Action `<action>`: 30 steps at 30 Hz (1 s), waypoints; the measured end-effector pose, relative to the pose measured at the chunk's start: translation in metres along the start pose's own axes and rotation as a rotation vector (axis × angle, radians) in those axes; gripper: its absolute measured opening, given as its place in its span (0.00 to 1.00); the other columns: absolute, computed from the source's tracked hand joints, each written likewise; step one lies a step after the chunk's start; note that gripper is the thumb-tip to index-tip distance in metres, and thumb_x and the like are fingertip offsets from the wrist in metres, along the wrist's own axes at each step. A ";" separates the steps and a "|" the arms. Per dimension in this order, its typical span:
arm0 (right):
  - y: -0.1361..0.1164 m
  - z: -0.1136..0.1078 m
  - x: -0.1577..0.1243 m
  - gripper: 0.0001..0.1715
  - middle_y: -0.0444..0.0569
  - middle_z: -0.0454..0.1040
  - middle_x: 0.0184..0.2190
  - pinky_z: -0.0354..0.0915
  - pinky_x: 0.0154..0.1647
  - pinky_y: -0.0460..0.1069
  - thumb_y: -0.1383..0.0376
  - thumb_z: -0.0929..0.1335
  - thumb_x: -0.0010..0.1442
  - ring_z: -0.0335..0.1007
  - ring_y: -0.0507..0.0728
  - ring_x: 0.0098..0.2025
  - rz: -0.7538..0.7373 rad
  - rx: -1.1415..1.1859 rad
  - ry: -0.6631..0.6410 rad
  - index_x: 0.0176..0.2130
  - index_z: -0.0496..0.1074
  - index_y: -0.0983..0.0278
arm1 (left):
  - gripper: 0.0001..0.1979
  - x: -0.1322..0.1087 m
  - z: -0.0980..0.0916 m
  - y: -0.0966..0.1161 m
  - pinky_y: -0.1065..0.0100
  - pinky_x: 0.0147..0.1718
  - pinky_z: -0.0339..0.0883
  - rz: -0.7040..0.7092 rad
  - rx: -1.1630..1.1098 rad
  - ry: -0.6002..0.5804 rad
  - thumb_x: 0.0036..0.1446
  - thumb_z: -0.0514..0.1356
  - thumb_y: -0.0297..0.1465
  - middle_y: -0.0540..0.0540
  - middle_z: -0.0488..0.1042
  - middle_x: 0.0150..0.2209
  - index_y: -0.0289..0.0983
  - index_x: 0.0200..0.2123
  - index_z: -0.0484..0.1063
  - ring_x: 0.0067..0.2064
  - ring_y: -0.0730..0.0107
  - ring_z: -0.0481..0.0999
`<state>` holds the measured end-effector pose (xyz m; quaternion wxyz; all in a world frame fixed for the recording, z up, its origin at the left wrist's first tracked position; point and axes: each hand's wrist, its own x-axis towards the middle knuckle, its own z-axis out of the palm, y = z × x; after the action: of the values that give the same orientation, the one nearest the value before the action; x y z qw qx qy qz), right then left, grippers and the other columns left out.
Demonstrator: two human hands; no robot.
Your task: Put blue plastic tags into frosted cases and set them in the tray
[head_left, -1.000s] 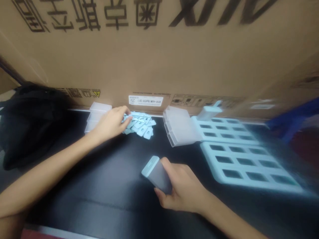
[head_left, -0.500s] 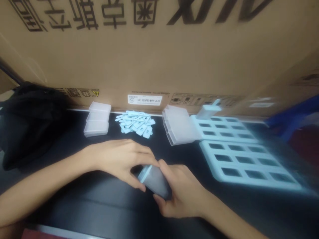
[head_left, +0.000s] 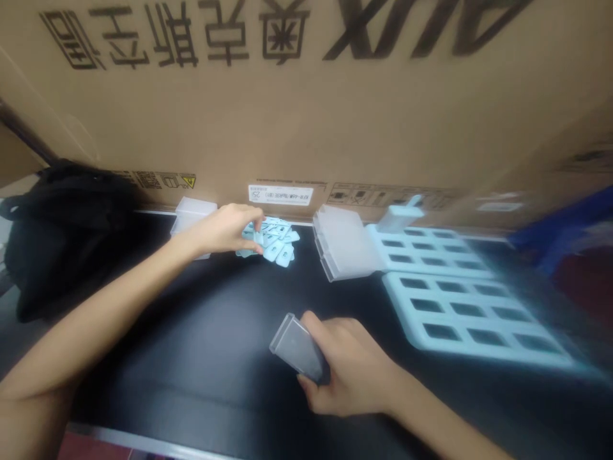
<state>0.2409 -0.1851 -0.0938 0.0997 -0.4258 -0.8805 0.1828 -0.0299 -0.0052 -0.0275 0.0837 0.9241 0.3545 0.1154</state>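
My right hand (head_left: 352, 370) is closed around a small translucent plastic case (head_left: 294, 345), held tilted just above the black table with its open end pointing up and left. My left hand (head_left: 225, 229) reaches to the far side of the table, its fingers pinched on one piece at the left edge of a heap of small pale-blue flat pieces (head_left: 275, 239). A short stack of clear cases (head_left: 191, 214) lies just behind that hand.
A big cardboard box (head_left: 306, 102) walls off the back of the table. Two pale-blue trays with rectangular pockets (head_left: 460, 300) lie at the right, with a stack of clear cases (head_left: 342, 246) beside them. A black bag (head_left: 62, 223) sits at the left.
My left hand left the case in my right hand and went back to the heap of blue pieces. The case's end now looks open, without the pale-blue piece seen before.
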 end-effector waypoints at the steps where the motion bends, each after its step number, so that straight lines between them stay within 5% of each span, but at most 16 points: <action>1: 0.000 -0.001 0.000 0.20 0.42 0.70 0.24 0.44 0.27 0.50 0.53 0.65 0.49 0.63 0.55 0.23 0.013 -0.006 -0.010 0.38 0.53 0.57 | 0.21 0.004 0.003 -0.002 0.65 0.43 0.68 -0.008 0.023 -0.013 0.53 0.74 0.45 0.43 0.80 0.45 0.38 0.40 0.72 0.45 0.58 0.80; 7: 0.001 -0.005 0.000 0.21 0.44 0.72 0.25 0.43 0.27 0.51 0.51 0.65 0.50 0.64 0.56 0.24 0.045 -0.040 -0.064 0.38 0.54 0.58 | 0.16 0.012 0.014 -0.015 0.61 0.49 0.69 0.032 0.072 -0.186 0.60 0.69 0.40 0.42 0.78 0.53 0.40 0.47 0.72 0.54 0.56 0.77; 14: 0.000 -0.006 0.001 0.21 0.45 0.74 0.26 0.43 0.27 0.51 0.50 0.65 0.51 0.67 0.57 0.25 0.041 -0.071 -0.098 0.39 0.56 0.58 | 0.25 0.003 0.016 -0.024 0.54 0.61 0.67 0.102 0.038 -0.159 0.63 0.67 0.35 0.36 0.71 0.64 0.39 0.61 0.68 0.65 0.50 0.71; 19: -0.002 -0.009 0.000 0.20 0.48 0.77 0.29 0.45 0.28 0.51 0.51 0.65 0.52 0.72 0.59 0.27 0.093 -0.044 -0.118 0.40 0.58 0.59 | 0.22 -0.029 0.003 0.030 0.53 0.66 0.66 0.207 -0.067 -0.061 0.69 0.62 0.35 0.37 0.71 0.65 0.41 0.63 0.67 0.67 0.53 0.72; 24: 0.000 -0.007 0.000 0.21 0.49 0.79 0.32 0.49 0.29 0.52 0.52 0.65 0.53 0.76 0.62 0.30 0.095 0.046 -0.121 0.43 0.61 0.60 | 0.26 -0.069 0.002 0.109 0.61 0.59 0.74 0.481 -0.105 -0.171 0.65 0.67 0.45 0.40 0.74 0.64 0.41 0.61 0.70 0.62 0.58 0.76; 27: -0.001 -0.006 0.001 0.19 0.47 0.79 0.31 0.51 0.29 0.51 0.53 0.66 0.52 0.76 0.62 0.30 0.101 0.080 -0.126 0.41 0.61 0.59 | 0.12 -0.081 0.020 0.127 0.61 0.51 0.77 0.554 0.055 -0.101 0.67 0.65 0.36 0.42 0.77 0.60 0.40 0.51 0.76 0.56 0.58 0.79; 30: -0.003 -0.006 0.000 0.23 0.48 0.80 0.32 0.53 0.30 0.52 0.53 0.67 0.52 0.77 0.63 0.31 0.098 0.082 -0.117 0.45 0.64 0.60 | 0.06 -0.086 0.038 0.126 0.58 0.53 0.77 0.551 0.178 0.014 0.70 0.60 0.31 0.39 0.76 0.60 0.39 0.45 0.78 0.61 0.53 0.76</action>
<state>0.2405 -0.1852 -0.0867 0.0565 -0.4527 -0.8546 0.2480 -0.0014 -0.1581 -0.0476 -0.0347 0.9885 0.0996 0.1087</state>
